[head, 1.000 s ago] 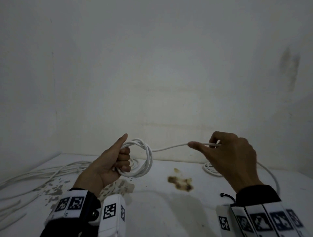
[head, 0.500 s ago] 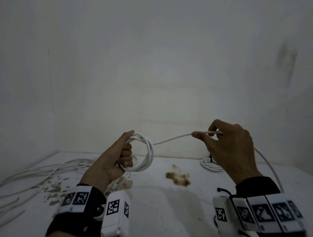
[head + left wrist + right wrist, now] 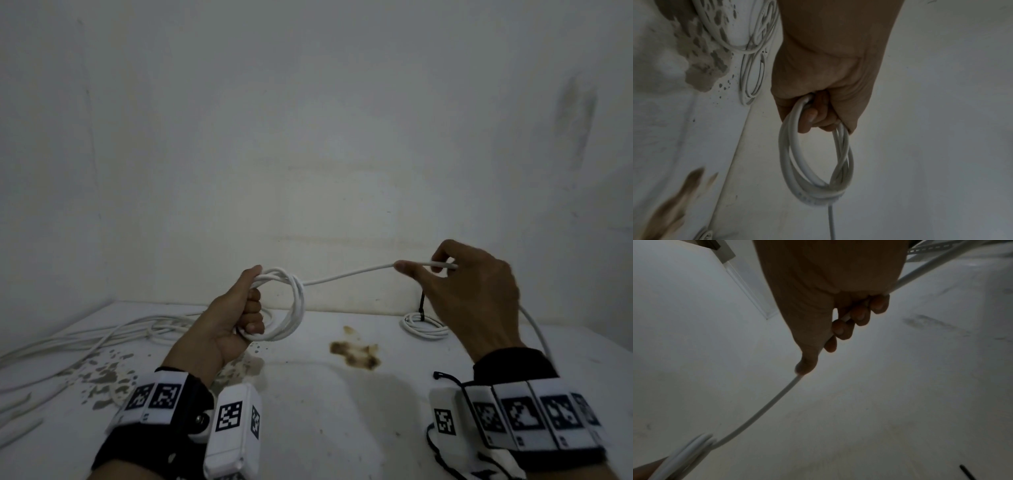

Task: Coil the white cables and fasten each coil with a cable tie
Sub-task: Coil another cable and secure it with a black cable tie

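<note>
Left hand held above the tabletop, grip clenched around a coil of white cable, several loops bunched in the fist, thumb up against the top of the loops. Left wrist view: coil hangs from the curled fingers, one strand leaving at the bottom. From the coil a single strand runs right and slightly up to the right hand, raised right of centre; its grip is closed on the strand, which lies along the thumb with the fingers curled over it. Strand exits behind the right hand and drops toward the near right edge. Finished coil lies on the far right tabletop, with a black cable tie standing up from it, probably fastened, too small to confirm. Loose white cables sprawl over the far left tabletop. Brown stain centre; chipped paint patch on the near left.
</note>
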`<move>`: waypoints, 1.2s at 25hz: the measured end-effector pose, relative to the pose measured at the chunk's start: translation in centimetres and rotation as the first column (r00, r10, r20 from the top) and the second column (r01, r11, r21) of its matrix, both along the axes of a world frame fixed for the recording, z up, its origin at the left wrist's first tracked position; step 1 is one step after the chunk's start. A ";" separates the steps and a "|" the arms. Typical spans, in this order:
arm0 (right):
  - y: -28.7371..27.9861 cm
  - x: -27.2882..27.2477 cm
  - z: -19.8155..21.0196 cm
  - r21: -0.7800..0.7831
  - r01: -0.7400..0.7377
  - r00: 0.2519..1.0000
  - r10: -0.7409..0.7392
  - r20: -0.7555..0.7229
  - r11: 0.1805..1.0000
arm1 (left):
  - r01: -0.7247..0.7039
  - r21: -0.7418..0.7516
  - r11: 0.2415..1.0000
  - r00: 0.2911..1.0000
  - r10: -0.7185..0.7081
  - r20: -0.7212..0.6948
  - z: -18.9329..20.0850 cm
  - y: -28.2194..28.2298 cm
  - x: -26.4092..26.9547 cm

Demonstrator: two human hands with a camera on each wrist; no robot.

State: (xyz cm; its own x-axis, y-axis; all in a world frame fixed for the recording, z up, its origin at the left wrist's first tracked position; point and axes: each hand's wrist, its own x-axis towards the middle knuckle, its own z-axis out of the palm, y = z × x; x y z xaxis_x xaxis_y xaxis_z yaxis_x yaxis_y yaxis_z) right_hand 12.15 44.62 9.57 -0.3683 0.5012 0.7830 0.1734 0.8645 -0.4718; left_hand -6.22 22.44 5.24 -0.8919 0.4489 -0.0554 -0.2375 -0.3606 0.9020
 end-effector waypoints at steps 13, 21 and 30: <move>-2.2 2.1 1.9 -0.439 -0.511 0.543 0.673 0.502 0.739 | -0.140 0.425 0.895 0.965 0.027 0.260 -0.7 -1.1 -2.5; -4.4 0.8 1.3 -0.357 -0.538 0.669 0.644 0.370 0.764 | -0.043 0.403 0.914 0.984 -0.032 0.176 -0.7 0.0 -2.1; -7.2 -1.1 0.3 -0.665 -0.673 0.562 0.808 -0.176 0.323 | 0.134 0.153 0.979 0.991 -0.135 0.000 -0.2 2.7 1.0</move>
State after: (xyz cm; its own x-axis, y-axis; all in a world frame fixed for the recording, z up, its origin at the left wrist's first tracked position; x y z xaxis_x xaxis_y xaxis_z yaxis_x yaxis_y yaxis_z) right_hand 11.05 37.44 9.83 -0.9208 0.2493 0.2998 -0.2578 0.1876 -0.9478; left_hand -5.19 25.16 5.05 -0.8226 0.5685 0.0142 -0.3018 -0.4576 0.8363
